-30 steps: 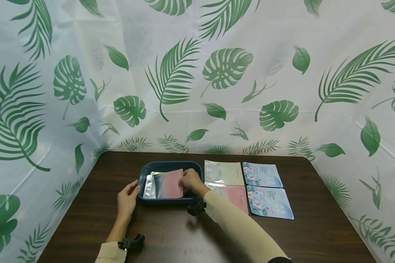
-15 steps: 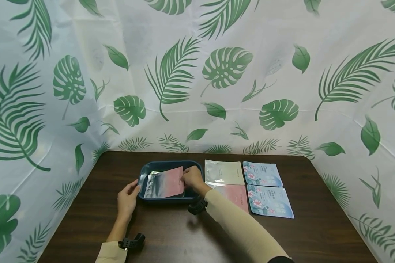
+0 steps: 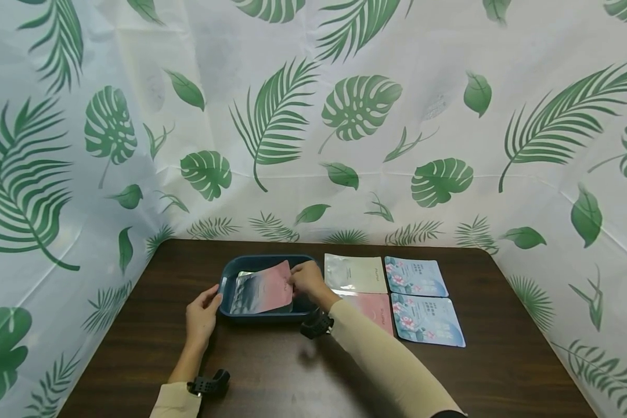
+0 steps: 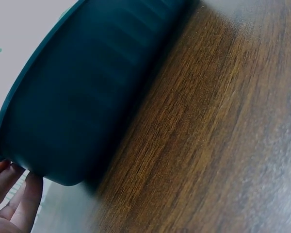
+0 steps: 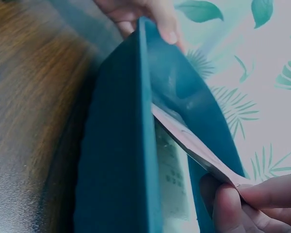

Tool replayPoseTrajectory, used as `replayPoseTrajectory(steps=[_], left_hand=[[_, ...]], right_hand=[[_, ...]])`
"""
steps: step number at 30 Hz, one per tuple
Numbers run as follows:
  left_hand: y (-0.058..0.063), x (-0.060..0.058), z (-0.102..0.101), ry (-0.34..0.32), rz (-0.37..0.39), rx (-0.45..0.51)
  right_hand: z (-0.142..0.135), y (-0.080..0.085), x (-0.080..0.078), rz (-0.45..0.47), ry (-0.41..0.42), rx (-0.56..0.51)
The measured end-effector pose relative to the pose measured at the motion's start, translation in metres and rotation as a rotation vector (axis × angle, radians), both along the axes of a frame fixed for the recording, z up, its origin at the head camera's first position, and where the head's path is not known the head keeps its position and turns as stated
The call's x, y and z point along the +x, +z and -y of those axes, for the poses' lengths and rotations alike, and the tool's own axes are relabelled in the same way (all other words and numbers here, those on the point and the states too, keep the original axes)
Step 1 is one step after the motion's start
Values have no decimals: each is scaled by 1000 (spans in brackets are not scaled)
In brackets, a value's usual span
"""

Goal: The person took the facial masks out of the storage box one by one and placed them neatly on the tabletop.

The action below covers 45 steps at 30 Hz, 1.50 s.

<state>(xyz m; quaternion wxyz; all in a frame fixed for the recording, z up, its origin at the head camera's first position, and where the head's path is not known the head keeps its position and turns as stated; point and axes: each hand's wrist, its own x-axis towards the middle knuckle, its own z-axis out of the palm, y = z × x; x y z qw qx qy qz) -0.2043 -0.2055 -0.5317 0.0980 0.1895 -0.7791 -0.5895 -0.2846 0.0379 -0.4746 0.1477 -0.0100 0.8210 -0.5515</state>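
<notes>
A dark blue plastic tray (image 3: 269, 318) stands on the table in the head view. At its left end my left hand (image 3: 201, 316) grips the rim, thumb inside and fingers outside, as the right wrist view shows. My right hand (image 3: 309, 284) pinches the right edge of a pink and silver face mask packet (image 3: 271, 290) between thumb and fingers. That edge is raised, while the silver end slopes down into the tray. Beneath it lies a pale green packet (image 5: 173, 170), mostly covered. In the left wrist view, my left fingers (image 4: 29, 199) touch the tray's outer wall.
Right of the tray, a pale green-gold packet (image 3: 355, 274), a second pink packet (image 3: 373, 310) partly behind my right forearm, and two blue floral packets (image 3: 417, 277) lie in rows on the brown table (image 3: 507, 360). A leaf-print cloth (image 3: 292, 133) hangs behind.
The pink packet's right edge has risen and tilted upward with my right hand, its silver end staying low in the tray. My left hand has stayed on the rim.
</notes>
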Motion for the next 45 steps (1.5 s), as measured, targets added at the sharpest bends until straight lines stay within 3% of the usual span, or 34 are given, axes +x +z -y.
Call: replayPoseTrajectory(steps=[11, 30, 45], left_hand=[[-2, 0, 1, 22, -41, -30], [-1, 1, -1, 12, -35, -9], [-2, 1, 0, -2, -31, -19]], right_hand=[[-9, 6, -2, -10, -9, -81], [-36, 18, -1, 14, -95, -131], [-64, 21, 0, 16, -110, -163]])
